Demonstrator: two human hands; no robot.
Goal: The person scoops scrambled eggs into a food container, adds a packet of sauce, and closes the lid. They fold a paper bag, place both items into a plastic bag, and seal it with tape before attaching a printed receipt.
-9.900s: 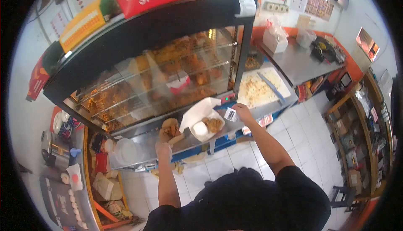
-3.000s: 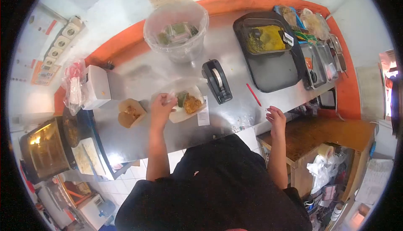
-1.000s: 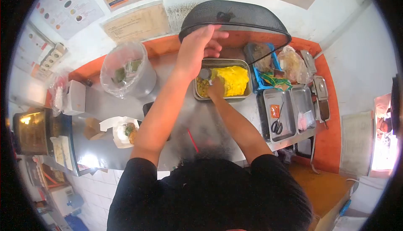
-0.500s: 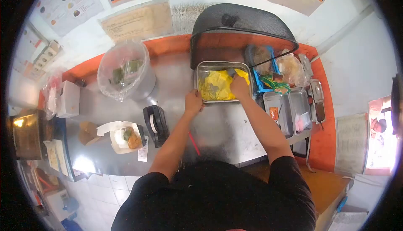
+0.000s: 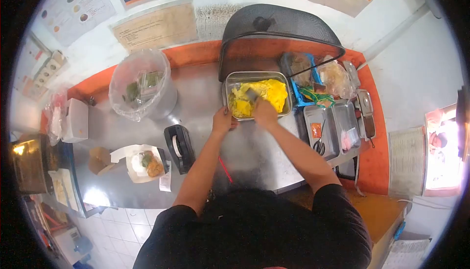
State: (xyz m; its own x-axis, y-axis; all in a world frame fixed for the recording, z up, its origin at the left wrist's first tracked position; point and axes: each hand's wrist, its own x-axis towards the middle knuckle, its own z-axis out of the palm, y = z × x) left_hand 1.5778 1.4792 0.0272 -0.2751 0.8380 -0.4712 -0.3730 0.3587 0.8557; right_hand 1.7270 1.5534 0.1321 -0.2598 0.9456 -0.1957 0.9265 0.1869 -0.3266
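Observation:
A metal tray (image 5: pixel 234 78) of yellow food (image 5: pixel 267 93) sits at the back of the steel counter (image 5: pixel 196 122), under a tilted-up black mesh cover (image 5: pixel 274 22). My left hand (image 5: pixel 223 120) grips the tray's near left edge. My right hand (image 5: pixel 265 113) is at the tray's near edge and holds a metal utensil (image 5: pixel 252 94) whose end lies in the yellow food. An open paper box (image 5: pixel 142 161) with rice, greens and fried chicken sits far to the left, beside a black tape dispenser (image 5: pixel 177 142).
A clear plastic-lined tub (image 5: pixel 142 85) stands at the back left. Small metal trays (image 5: pixel 333 127) with scissors and packets sit to the right, with bagged food (image 5: pixel 333 76) behind them. A red pen (image 5: pixel 225 169) lies near the front edge. A brown box (image 5: pixel 98 159) sits far left.
My right hand has drawn the utensil from the tray's far right toward its near left. My left hand stays on the tray's edge. Earlier, that hand raised the mesh cover.

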